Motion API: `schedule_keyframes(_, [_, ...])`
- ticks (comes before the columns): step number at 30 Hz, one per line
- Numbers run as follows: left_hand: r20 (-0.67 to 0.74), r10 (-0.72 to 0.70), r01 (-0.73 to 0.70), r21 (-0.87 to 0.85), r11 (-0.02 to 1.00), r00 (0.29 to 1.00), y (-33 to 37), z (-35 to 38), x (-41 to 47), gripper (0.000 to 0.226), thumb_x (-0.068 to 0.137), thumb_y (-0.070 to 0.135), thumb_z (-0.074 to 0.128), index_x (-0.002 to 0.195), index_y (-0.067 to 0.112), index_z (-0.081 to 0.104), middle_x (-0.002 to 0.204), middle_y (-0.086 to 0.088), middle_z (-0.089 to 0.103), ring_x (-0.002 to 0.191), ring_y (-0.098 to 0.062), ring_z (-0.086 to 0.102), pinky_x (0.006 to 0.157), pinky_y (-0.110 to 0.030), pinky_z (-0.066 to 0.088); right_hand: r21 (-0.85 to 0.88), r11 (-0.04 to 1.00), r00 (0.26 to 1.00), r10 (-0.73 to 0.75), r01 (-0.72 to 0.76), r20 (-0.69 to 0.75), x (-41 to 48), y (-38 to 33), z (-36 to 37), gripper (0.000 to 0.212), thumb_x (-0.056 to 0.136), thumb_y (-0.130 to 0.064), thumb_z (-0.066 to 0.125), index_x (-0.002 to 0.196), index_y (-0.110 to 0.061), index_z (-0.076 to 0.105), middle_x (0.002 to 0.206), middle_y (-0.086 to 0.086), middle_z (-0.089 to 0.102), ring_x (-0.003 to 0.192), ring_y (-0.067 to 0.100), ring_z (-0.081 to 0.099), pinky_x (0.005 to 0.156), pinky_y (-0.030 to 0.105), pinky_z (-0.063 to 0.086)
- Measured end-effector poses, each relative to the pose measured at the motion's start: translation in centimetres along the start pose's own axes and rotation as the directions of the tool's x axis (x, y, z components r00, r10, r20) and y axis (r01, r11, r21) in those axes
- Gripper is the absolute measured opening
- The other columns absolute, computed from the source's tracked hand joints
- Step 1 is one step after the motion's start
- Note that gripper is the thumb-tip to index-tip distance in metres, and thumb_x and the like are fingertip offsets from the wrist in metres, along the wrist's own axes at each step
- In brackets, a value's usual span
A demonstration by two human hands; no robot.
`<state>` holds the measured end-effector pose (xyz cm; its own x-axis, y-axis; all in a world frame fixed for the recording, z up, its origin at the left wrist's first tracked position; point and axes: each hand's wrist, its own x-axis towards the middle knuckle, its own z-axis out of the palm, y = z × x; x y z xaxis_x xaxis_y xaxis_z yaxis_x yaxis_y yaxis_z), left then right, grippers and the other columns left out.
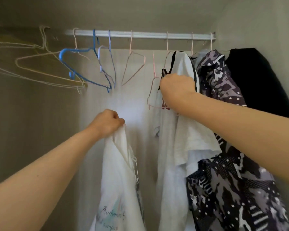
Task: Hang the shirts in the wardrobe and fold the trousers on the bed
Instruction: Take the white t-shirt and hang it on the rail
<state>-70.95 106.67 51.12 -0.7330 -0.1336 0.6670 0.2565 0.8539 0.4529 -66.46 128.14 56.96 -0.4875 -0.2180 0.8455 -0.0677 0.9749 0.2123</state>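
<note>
White shirts gripped in both hands under the wardrobe (40,114) rail (147,35).

Left hand (107,124) is fisted round the top edge of the printed shirt (118,184), which hangs free below it in front of the back panel, well under the rail; right hand (177,86), higher up, is curled tight on the neckline of the trimmed shirt (172,147), which hangs from the rail. A loose hanger (151,95) sits just beside that hand's knuckles, its hook below the rail. Right of the trimmed shirt the rail's end is packed: camo shirt (227,184) touching it, black garment (257,80) against the side wall. Bare rail shows between the trimmed shirt's hook and the pink hanger (133,68); left of that, a blue hanger (83,72) and pale wire ones crowd toward the left edge.
</note>
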Motion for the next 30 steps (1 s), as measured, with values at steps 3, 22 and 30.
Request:
schedule_keyframes(3, [0.100, -0.143, 0.152, -0.090, 0.984, 0.985, 0.2, 0.8, -1.7, 0.018, 0.085, 0.022, 0.061, 0.072, 0.010, 0.058, 0.067, -0.005, 0.053, 0.059, -0.021, 0.049, 0.055, -0.025, 0.037, -0.023, 0.999, 0.999, -0.048, 0.048, 0.021, -3.1, 0.3, -0.2, 0.027, 0.082, 0.011, 0.055, 0.076, -0.008, 0.037, 0.067, 0.003, 0.031, 0.075, 0.024, 0.044, 0.060, 0.031, 0.032])
schedule_keyframes(22, [0.147, -0.330, 0.207, 0.530, 0.822, 0.932, -2.4, 0.5, -13.2, 0.030, 0.087, 0.005, 0.052, 0.109, 0.011, 0.072, 0.102, -0.010, 0.068, 0.096, -0.030, 0.062, 0.078, -0.031, 0.048, 0.823, 0.431, 0.816, -0.274, -0.369, 0.509, -15.8, 5.1, 1.9, 0.018, 0.095, -0.009, 0.046, 0.091, -0.005, 0.063, 0.099, 0.018, 0.071, 0.088, 0.029, 0.069, 0.081, 0.044, 0.058])
schedule_keyframes(30, [-0.185, -0.441, 0.449, 0.635, 0.628, 0.878, -5.3, -0.1, -18.4, 0.030, 0.093, 0.009, 0.047, 0.115, 0.017, 0.065, 0.101, -0.010, 0.063, 0.088, -0.029, 0.057, 0.071, -0.036, 0.048, 0.644, -0.184, 0.607, -0.591, -0.743, 0.532, -22.6, 6.1, 5.1, 0.014, 0.104, -0.020, 0.040, 0.094, -0.012, 0.044, 0.085, 0.019, 0.071, 0.083, 0.036, 0.070, 0.067, 0.053, 0.057])
